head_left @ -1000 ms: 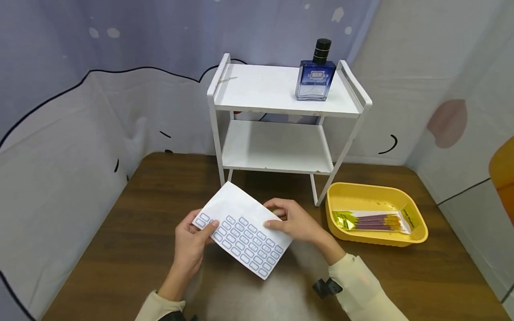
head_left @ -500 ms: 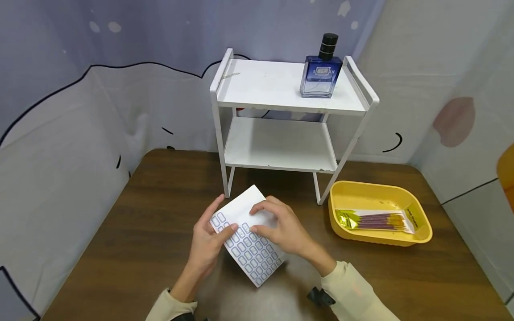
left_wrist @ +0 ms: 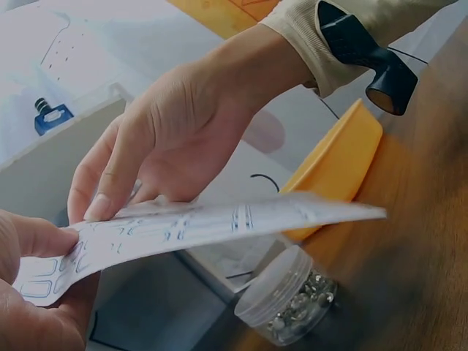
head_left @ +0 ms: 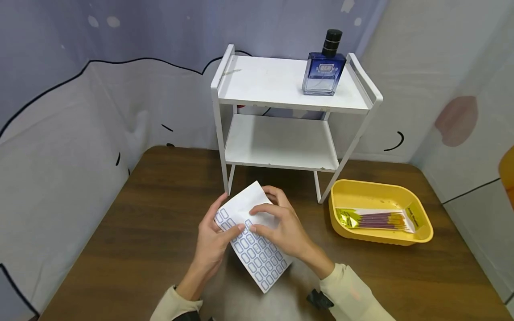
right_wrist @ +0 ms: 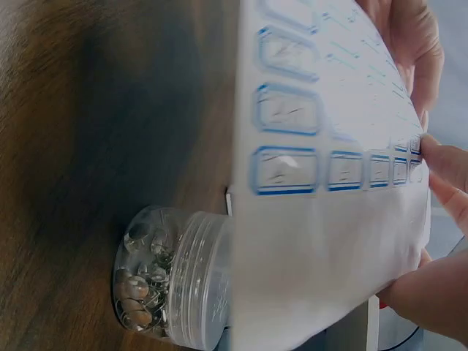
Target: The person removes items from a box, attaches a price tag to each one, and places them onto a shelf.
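A white sticker sheet point(head_left: 261, 263) printed with rows of blue-framed labels tilts over the table; its far part is plain white. My left hand point(head_left: 213, 238) pinches the left edge, thumb on the labels. My right hand point(head_left: 287, 227) reaches in from the right, curled thumb and index finger meeting the sheet at the top row of labels. Other right fingers lie behind its far edge. In the left wrist view, the right hand point(left_wrist: 183, 139) bends over the sheet point(left_wrist: 183, 227). Below it stands a clear lidded jar point(right_wrist: 172, 274) of small shiny metal pieces, hidden in the head view.
A white two-tier shelf point(head_left: 281, 138) stands at the back, with a blue perfume bottle point(head_left: 324, 73) bearing a small label on its top tier. Right of it, a yellow basket point(head_left: 373, 189) holds a packet of purple-handled sticks point(head_left: 375, 220) on the wooden table point(head_left: 132, 214).
The right hand has moved left from the sheet's right edge to the top row of labels. The sheet has turned steeper and shifted slightly right with the left hand.
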Demonstrator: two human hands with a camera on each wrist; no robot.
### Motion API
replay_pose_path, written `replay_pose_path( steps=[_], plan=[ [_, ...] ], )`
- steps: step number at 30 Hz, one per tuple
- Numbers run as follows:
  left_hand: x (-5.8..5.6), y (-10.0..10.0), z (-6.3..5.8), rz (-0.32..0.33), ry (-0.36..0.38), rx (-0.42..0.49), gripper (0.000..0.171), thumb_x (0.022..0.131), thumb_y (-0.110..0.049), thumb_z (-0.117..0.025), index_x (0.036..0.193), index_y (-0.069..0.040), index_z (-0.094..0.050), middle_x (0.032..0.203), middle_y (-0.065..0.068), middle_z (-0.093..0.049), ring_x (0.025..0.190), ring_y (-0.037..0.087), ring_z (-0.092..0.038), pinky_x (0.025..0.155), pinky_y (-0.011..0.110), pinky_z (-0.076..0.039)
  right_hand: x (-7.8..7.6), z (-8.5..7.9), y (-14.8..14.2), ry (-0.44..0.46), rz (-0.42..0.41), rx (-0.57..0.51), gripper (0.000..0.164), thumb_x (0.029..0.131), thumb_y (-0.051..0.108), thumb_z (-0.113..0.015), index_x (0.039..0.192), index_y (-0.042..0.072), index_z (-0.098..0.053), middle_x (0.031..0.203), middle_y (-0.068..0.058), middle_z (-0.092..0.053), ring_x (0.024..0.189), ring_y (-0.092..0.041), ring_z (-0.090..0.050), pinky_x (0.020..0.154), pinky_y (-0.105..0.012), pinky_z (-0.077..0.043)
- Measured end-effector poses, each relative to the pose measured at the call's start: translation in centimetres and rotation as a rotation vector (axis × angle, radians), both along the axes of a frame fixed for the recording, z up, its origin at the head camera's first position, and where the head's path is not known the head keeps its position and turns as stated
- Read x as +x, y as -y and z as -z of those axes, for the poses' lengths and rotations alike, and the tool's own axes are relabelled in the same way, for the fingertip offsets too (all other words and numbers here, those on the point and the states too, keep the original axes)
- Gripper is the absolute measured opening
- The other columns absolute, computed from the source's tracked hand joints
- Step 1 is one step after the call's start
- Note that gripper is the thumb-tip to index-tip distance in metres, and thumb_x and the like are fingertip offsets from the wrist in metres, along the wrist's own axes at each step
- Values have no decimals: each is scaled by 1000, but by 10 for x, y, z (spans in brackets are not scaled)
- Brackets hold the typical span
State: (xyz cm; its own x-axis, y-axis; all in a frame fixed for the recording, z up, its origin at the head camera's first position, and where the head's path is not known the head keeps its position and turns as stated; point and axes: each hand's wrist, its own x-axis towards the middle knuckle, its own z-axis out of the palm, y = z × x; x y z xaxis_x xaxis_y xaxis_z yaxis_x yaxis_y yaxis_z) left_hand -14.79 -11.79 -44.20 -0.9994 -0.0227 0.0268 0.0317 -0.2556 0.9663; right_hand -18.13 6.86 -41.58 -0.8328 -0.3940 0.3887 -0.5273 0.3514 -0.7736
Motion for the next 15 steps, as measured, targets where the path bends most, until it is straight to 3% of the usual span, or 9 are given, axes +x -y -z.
replay_pose_path(
  steps=[8, 15],
  plan=[
    [-2, -6, -1, -3, -27, 21, 82, 81, 18, -65, 152, -9, -36, 127, 28, -55, 97, 16, -69, 80, 31, -60, 0, 4, -1, -21, 9, -23, 21, 77, 8, -84, 96, 11, -78, 145, -15, -45, 127, -35, -49, 101, -55, -42],
    [-3, -10, 3, -40, -21, 41, 79, 78, 20, -66, 149, -7, -42, 115, 17, -62, 92, 17, -70, 76, 31, -60, 1, 6, 0, -35, 1, -50, 19, 76, 2, -83, 92, 11, -77, 147, -17, -41, 132, -35, -44, 105, -52, -43]
  ],
)
